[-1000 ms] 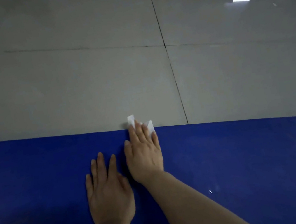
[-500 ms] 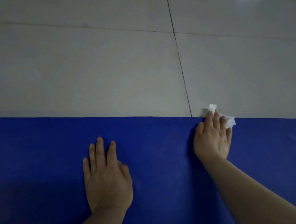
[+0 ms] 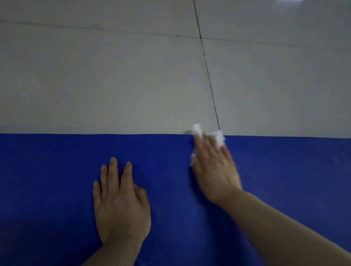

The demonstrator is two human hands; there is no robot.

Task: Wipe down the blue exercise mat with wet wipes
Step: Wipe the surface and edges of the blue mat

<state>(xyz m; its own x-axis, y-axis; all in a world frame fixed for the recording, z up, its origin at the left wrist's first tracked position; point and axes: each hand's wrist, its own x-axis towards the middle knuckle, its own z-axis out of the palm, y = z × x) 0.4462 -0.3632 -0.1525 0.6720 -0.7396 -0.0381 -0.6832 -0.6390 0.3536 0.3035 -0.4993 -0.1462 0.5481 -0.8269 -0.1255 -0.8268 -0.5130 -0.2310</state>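
One blue mat [image 3: 293, 183] is lying on the tiled floor [image 3: 92, 77]. Left hand [image 3: 120, 207] is resting flat, empty — right hand [image 3: 217, 170] is pressing one white wipe [image 3: 217, 137] against the mat's far edge.

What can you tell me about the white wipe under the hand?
The wet wipe is a small, white, crumpled sheet that looks thin and soft. It lies pressed flat under the fingers of the right hand, at the far edge of the blue mat. Most of it is hidden; only bits stick out past the fingertips and beside the thumb. One corner pokes over the grey tiled floor. It is blurred.
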